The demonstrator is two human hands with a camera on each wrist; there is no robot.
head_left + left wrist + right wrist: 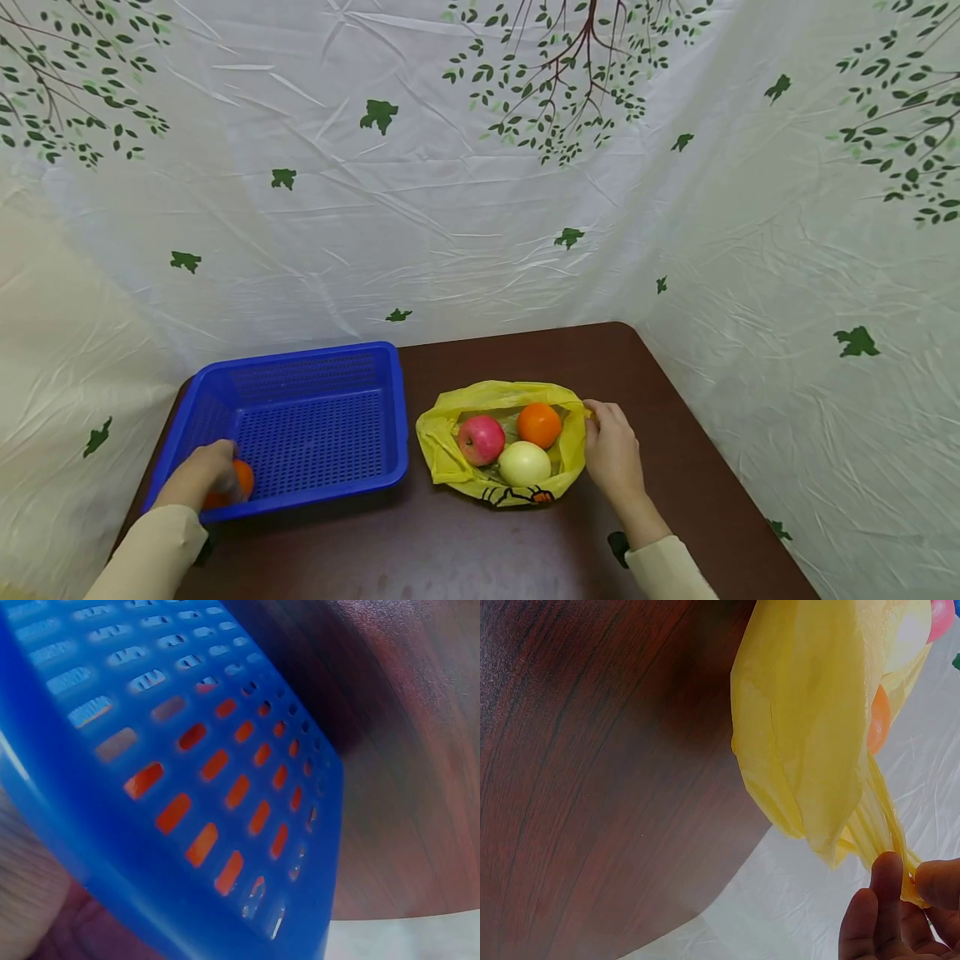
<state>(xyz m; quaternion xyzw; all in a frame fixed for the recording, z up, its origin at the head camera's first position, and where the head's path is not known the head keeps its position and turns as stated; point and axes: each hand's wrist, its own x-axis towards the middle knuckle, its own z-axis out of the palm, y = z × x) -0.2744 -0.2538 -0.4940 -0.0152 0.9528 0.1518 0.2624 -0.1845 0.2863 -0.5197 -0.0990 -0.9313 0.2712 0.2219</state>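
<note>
Inside the near left corner of a blue plastic basket (397, 417), my left hand (202, 473) grips an orange (244, 478), its fingers covering part of the fruit. Through the slots of the basket wall (225, 735) in the left wrist view, the orange (238, 791) shows low down. My right hand (611, 450) pinches the right edge of a yellow plastic bag (442, 442) between thumb and fingers (887, 892). The bag's mouth is spread wide. In it lie a red apple (481, 440), another orange (539, 425) and a pale yellow-green round fruit (524, 464).
Basket and bag stand side by side on a dark brown wooden table (465, 550). A white sheet (450, 275) printed with leaves and branches hangs behind the table and along its sides. The table's rounded far right corner (618, 329) is beyond the bag.
</note>
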